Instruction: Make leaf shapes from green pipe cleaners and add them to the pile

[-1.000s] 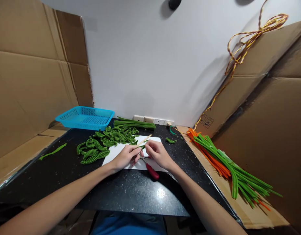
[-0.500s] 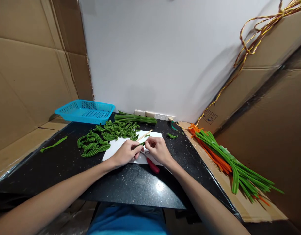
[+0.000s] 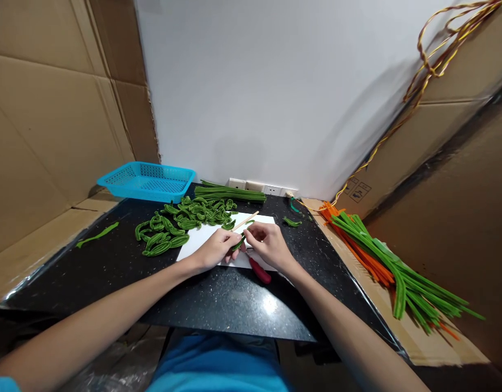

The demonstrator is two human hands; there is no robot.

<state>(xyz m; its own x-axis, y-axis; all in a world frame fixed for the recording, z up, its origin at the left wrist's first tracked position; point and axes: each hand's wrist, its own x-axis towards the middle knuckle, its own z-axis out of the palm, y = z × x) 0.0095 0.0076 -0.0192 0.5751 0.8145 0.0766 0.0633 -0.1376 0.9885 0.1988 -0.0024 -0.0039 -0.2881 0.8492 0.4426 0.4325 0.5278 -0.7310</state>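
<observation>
My left hand (image 3: pixel 215 249) and my right hand (image 3: pixel 271 245) meet over a white sheet of paper (image 3: pixel 197 238). Between their fingertips is a short green pipe cleaner (image 3: pixel 238 243), pinched from both sides and partly hidden by the fingers. A pale wooden stick (image 3: pixel 248 219) slants just beyond my hands. Under my right hand a tool with a red handle (image 3: pixel 259 271) lies at the paper's near edge; its head is mostly hidden. Left of the paper, several green pipe cleaners bent into leaf shapes (image 3: pixel 163 243) form a loose heap.
A bundle of straight green pipe cleaners (image 3: pixel 230 193) lies by the wall sockets (image 3: pixel 272 190). The blue basket (image 3: pixel 151 185) stands at the back left. Orange strips (image 3: pixel 367 258) and bright green strips (image 3: pixel 398 267) rest on cardboard at right. One leaf piece (image 3: pixel 292 222) lies apart.
The green pipe cleaner between my fingers has turned to a steeper angle, and my left fingers have shifted around it. The whole view has moved slightly.
</observation>
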